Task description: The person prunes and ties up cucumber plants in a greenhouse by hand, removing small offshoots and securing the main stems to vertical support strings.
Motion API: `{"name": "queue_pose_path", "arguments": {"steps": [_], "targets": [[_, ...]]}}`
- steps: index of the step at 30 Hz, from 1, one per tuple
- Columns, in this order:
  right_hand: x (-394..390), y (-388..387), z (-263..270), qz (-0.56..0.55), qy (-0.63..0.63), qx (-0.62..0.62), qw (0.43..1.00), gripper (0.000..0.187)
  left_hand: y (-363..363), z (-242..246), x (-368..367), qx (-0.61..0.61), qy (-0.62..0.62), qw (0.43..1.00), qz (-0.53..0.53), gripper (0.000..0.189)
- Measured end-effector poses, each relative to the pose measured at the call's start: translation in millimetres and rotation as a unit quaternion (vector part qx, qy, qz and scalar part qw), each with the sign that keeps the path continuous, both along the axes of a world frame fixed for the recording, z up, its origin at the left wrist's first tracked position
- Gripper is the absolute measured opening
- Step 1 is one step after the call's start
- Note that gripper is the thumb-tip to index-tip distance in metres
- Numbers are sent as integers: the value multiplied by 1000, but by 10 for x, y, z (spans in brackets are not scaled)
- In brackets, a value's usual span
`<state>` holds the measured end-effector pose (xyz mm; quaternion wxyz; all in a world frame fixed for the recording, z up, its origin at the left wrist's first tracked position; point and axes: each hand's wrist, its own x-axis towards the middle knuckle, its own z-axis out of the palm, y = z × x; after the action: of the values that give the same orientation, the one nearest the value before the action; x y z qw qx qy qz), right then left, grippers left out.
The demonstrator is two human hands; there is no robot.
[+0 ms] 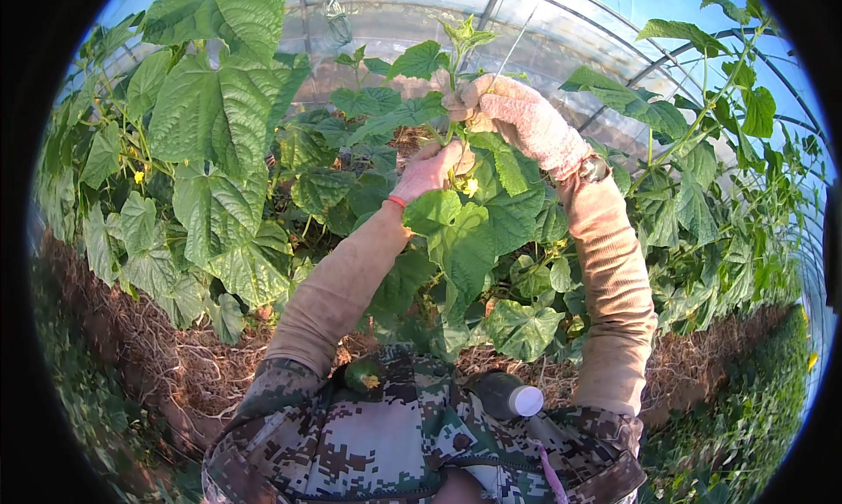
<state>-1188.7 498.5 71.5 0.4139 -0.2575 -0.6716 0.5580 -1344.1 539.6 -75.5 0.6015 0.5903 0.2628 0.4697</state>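
Note:
A cucumber vine (452, 76) rises upright in front of me, with a leafy growing tip above both hands. My left hand (431, 170), in a pale pink glove with a red cuff edge, grips the vine's stem just above a yellow flower (470, 187). Higher up and to the right, my right hand (520, 112), in a dusty pink glove, has its fingers closed on a white string (523, 33) beside the stem. The string runs up and to the right from those fingers. Broad leaves (464, 241) hang below the left hand, and the right fingertips are partly hidden.
Large cucumber leaves (214, 102) crowd the left, and more vines (697, 122) stand at the right. Behind them is a plastic greenhouse wall (395, 27) with a hanging twine bundle (337, 24). A bottle with a white cap (526, 401) and a cucumber (360, 375) are at my front.

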Motion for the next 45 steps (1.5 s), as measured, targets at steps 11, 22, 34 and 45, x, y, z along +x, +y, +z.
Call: {"name": "queue_pose_path", "arguments": {"steps": [11,22,34,45], "targets": [[85,-302,-12,-387,-424,412,708,42,69,37,-78,372,181,908,-73,34],[130,-537,-124,-462,-526,465,542,18,172,-157,8,12,-102,958,-267,26],[359,-372,53,-406,-98,78,905,46,277,-192,-2,489,235,840,-28,29],[317,-148,-287,-228,179,-58,955,32,517,-389,15,353,-33,922,-156,38]]}}
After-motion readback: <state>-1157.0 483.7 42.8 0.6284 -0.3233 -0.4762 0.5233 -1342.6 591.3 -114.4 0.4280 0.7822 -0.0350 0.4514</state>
